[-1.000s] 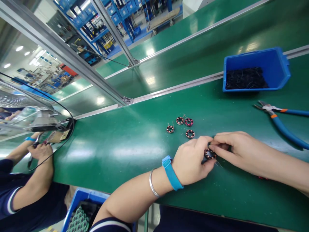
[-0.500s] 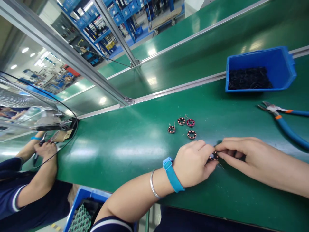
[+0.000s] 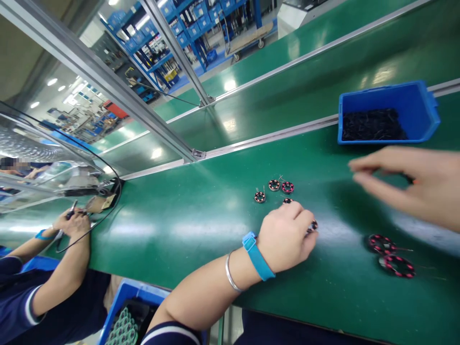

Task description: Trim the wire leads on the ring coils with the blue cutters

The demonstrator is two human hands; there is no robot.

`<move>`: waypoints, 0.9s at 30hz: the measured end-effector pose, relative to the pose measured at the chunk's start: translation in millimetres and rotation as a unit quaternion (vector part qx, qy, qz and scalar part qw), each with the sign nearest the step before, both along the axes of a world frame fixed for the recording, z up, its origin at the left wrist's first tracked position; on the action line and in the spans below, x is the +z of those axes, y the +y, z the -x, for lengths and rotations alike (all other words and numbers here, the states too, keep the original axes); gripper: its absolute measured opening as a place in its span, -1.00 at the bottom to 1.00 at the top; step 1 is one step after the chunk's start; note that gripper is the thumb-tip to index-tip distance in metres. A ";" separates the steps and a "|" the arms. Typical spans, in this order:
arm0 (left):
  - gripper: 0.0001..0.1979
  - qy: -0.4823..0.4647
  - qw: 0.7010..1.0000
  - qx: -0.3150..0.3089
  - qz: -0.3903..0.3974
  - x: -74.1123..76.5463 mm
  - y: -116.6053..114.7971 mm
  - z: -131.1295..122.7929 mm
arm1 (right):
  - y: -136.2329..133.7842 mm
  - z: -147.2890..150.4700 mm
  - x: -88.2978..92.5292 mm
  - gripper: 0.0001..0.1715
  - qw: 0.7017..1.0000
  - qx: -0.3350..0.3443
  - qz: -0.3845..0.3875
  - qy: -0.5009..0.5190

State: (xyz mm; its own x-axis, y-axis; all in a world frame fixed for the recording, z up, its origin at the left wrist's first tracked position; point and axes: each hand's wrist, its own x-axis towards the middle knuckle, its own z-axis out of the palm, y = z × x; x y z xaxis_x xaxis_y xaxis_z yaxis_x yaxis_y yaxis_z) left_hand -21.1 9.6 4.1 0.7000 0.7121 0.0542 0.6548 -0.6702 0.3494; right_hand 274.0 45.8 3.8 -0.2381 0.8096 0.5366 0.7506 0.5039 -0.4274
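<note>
My green surface (image 3: 187, 225) ended at its far edge in a metal rail (image 3: 273, 137), where a thick metal post (image 3: 108, 86) slanted up to the left. Beyond that edge I had another green strip (image 3: 287, 93), a slimmer post (image 3: 176, 52), and, farther off, blue shelving (image 3: 158, 60) with a yellow bin (image 3: 171, 75). A flatbed trolley (image 3: 249, 42) stood to the right of the shelves, near a pale cabinet (image 3: 296, 18). At my surface's left end worked a co-worker (image 3: 64, 302) in a navy top, beside a looping black cable (image 3: 102, 221) and a silvery duct (image 3: 34, 149). Below my near edge, toward the left, a blue crate (image 3: 147, 292) held green round pieces (image 3: 124, 328).
</note>
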 end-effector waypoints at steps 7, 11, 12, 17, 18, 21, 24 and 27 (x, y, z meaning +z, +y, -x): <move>-0.40 -0.107 0.991 -0.056 -0.065 -10.4 -21.5 -25.0 | 135.8 -46.6 19.2 0.03 0.924 -0.229 0.222 -0.210; -0.23 -0.126 0.985 -0.073 0.087 -21.2 -20.8 -65.8 | 165.6 -44.0 8.5 0.03 0.898 -0.233 0.287 -0.240; -0.25 -0.121 0.983 -0.073 0.115 -21.8 -17.9 -72.5 | 167.6 -43.5 7.1 0.00 0.895 -0.231 0.294 -0.242; -0.44 -0.096 0.984 -0.037 0.144 -19.1 -7.3 -67.7 | 167.7 -48.6 6.4 0.17 0.903 -0.225 0.291 -0.221; -0.45 -0.097 0.986 -0.022 0.135 -19.1 -7.2 -61.5 | 166.4 -50.6 6.3 0.20 0.908 -0.226 0.283 -0.210; -0.47 -0.120 0.987 0.010 0.104 -22.1 -8.3 -42.0 | 159.0 -55.9 6.0 0.02 0.924 -0.235 0.252 -0.167; -0.60 -0.151 0.985 0.015 0.086 -27.4 -8.2 -29.4 | 149.9 -58.0 8.5 -0.27 0.935 -0.251 0.224 -0.113; -0.75 -0.169 0.982 0.019 0.084 -31.6 -6.9 -25.5 | 138.3 -55.2 15.3 -0.38 0.938 -0.267 0.216 -0.045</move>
State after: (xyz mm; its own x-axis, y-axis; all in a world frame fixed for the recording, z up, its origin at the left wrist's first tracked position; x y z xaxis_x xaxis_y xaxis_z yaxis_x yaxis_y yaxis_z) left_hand 4.5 2.6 -27.5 0.6356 0.7557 0.1581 0.5060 -0.5625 0.6539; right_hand 329.2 184.1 19.1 0.2350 0.9635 0.1279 0.8899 -0.1603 -0.4271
